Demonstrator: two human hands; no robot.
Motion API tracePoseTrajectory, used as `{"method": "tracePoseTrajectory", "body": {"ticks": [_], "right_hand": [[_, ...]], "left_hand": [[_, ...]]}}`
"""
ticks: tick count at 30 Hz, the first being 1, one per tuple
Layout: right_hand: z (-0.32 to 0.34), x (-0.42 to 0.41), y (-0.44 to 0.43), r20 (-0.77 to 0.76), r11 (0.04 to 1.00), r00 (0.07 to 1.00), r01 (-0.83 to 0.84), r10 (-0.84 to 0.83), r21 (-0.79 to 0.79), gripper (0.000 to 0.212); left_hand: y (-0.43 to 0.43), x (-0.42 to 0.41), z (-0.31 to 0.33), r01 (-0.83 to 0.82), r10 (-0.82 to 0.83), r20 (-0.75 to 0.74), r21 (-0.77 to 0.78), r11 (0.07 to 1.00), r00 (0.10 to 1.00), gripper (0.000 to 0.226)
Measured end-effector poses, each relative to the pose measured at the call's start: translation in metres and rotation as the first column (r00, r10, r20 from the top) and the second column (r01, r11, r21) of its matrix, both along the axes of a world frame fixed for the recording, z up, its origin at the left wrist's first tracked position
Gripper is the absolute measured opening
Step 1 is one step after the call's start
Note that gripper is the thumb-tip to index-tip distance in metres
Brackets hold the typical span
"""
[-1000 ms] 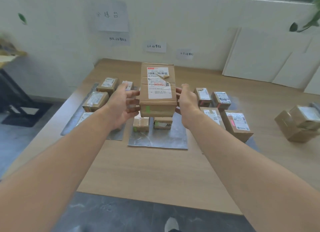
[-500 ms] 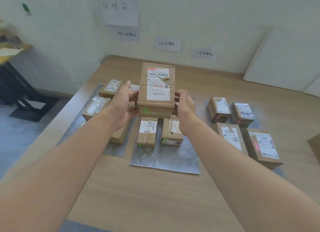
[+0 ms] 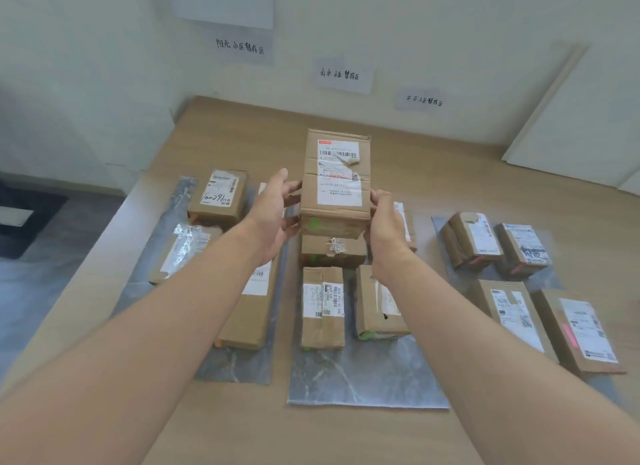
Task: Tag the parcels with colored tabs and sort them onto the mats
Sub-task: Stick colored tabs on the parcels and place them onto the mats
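**A:** Grip status. Your left hand (image 3: pixel 273 211) and right hand (image 3: pixel 386 229) hold one parcel (image 3: pixel 335 180) between them. The left hand presses its left side and the right hand its right side. The fingers of both hands are bent against the cardboard.

**B:** Parcel position. You hold it label up, over the rear of the middle mat (image 3: pixel 367 378). A green tab (image 3: pixel 314 224) shows on the face turned toward you. A lower box (image 3: pixel 332 251) lies directly beneath. It cannot be told whether the two touch.

**A:** Middle mat, other contents. Nearer to you, a front-left box (image 3: pixel 322 308) and a front-right box (image 3: pixel 377 305) lie side by side, each with green at its near end. Your right wrist covers part of the front-right box.

**B:** Left mat (image 3: pixel 239 364). It carries three items:
- a far box (image 3: pixel 218 197) with a handwritten number on its label
- a taped box (image 3: pixel 183 253) with shiny wrap
- a long box (image 3: pixel 249 312), partly under your left forearm, with orange at its near corner

**A:** Right mat (image 3: pixel 552 281). It carries four items in two rows:
- a rear-left box (image 3: pixel 471 239) and a rear-right box (image 3: pixel 523 248), each with red on its near face
- a near-left box (image 3: pixel 512 308)
- a near-right box (image 3: pixel 578 333) with a pink strip beside its label

**B:** All three mats lie on the wooden surface (image 3: pixel 346 437). Paper signs (image 3: pixel 343 74) hang on the wall beyond it.
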State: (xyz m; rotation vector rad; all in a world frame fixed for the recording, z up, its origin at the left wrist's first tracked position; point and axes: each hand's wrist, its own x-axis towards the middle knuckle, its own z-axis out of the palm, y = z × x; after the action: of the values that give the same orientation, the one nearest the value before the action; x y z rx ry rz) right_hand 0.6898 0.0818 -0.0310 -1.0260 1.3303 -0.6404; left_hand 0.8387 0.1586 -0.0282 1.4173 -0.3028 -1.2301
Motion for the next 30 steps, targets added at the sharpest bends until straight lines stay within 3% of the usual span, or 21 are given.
{"method": "tracePoseTrajectory", "body": {"ticks": [18, 23, 27, 30], "right_hand": [[-0.108, 0.016, -0.039, -0.097, 0.995, 0.995, 0.031, -0.023, 0.091, 0.03], [-0.109, 0.011, -0.035, -0.12, 0.997, 0.992, 0.035, -0.026, 0.072, 0.033], [-0.094, 0.004, -0.025, -0.106, 0.996, 0.991, 0.085, -0.081, 0.039, 0.048], [-0.076, -0.001, -0.014, -0.057, 0.995, 0.994, 0.097, -0.095, 0.034, 0.028]], "left_hand": [[-0.063, 0.01, -0.106, -0.014, 0.026, -0.119, 0.1, 0.995, 0.993, 0.048], [-0.055, 0.0, -0.103, 0.005, 0.0, -0.054, 0.095, 0.995, 0.999, 0.039], [-0.04, -0.013, -0.077, -0.004, 0.002, 0.029, 0.065, 0.998, 1.0, 0.035], [-0.023, -0.021, -0.052, 0.041, -0.043, 0.077, 0.025, 0.999, 0.996, 0.038]]}}
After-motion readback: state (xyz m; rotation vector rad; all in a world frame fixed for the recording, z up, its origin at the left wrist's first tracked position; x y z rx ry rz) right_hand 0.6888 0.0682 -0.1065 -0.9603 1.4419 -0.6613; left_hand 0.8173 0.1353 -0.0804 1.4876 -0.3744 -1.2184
